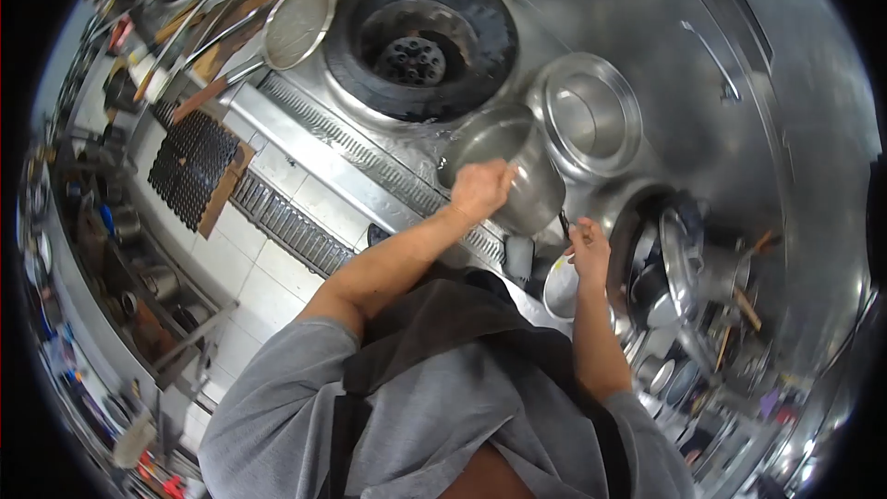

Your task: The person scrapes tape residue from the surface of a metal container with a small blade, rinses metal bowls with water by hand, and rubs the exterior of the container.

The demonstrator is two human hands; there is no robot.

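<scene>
A deep steel pot (534,187) is tilted over the slotted drain channel of the steel counter, its mouth towards the upper left. My left hand (482,190) is closed on the near side of the pot's rim. To the right, my right hand (589,248) is closed beside the pot, with its fingers around a thin dark handle (565,225); what it belongs to is hidden. Just below sits a white container (560,288). Behind the pot, a round steel bowl (591,115) rests on the counter.
A wok burner with a black ring (346,60) stands beyond the pot. A wooden-handled strainer (297,26) lies left of it. At the right are a second dark ring and several pans and utensils. Black matting (192,166) and a floor grate (291,226) are at the left.
</scene>
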